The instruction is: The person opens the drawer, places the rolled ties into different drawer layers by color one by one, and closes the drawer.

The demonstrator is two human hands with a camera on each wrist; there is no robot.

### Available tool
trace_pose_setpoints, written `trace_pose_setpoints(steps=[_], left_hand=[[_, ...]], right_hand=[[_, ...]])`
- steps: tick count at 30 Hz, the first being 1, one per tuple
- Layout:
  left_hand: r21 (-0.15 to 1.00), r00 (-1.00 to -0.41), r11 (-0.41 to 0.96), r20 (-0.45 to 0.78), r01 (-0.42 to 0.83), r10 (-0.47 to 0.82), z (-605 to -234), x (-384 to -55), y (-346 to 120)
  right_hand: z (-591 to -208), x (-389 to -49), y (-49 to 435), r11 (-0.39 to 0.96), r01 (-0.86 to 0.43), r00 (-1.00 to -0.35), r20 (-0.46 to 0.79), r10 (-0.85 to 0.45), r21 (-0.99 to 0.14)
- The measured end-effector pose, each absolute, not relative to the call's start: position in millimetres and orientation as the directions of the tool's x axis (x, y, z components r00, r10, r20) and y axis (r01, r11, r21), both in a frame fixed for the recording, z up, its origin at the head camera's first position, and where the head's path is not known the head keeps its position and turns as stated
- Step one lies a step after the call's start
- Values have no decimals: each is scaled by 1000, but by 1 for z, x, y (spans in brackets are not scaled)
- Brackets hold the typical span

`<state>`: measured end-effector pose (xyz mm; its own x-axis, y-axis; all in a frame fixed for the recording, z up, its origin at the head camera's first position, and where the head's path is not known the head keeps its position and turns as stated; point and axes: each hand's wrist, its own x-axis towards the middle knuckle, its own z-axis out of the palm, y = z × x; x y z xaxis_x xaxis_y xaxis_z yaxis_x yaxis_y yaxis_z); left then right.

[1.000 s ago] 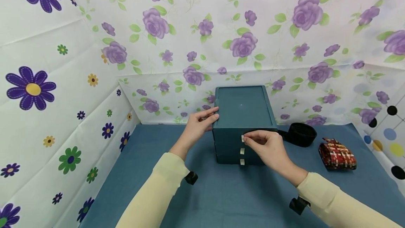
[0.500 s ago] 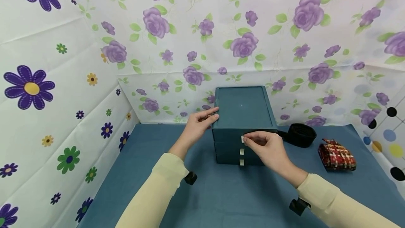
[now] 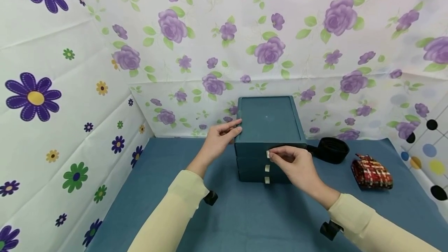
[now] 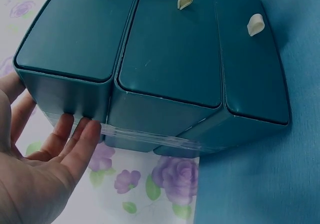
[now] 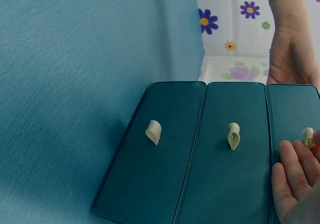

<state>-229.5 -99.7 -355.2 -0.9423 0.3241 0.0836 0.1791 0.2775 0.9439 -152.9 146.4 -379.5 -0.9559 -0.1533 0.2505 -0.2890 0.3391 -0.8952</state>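
A dark teal box of three stacked drawers [image 3: 271, 119] stands on the blue cloth, each front bearing a small cream pull loop. My right hand [image 3: 297, 164] pinches the top loop [image 3: 268, 154] between thumb and fingertip; in the right wrist view its other fingers [image 5: 295, 166] lie near the top drawer front. The middle loop [image 5: 233, 135] and bottom loop [image 5: 153, 131] hang free. All three drawers look closed. My left hand [image 3: 217, 141] touches the box's upper left side with extended fingers, and the left wrist view shows its fingertips [image 4: 90, 130] against that side wall.
Right of the box lies a coiled black strap [image 3: 333, 150], its tail reaching toward the box. Farther right sits a folded red plaid woven item [image 3: 372, 171]. Flowered sheets [image 3: 196, 61] form walls behind and at the left. Clear tape [image 4: 150, 135] runs along the box's side.
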Motion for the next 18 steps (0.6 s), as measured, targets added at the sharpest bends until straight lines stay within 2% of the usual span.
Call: trace_pose_setpoints(steps=[18], left_hand=[[953, -943, 265, 57, 149, 328, -354, -229, -101]], right_hand=[[-383, -153, 147, 328, -307, -951, 272, -149, -894]])
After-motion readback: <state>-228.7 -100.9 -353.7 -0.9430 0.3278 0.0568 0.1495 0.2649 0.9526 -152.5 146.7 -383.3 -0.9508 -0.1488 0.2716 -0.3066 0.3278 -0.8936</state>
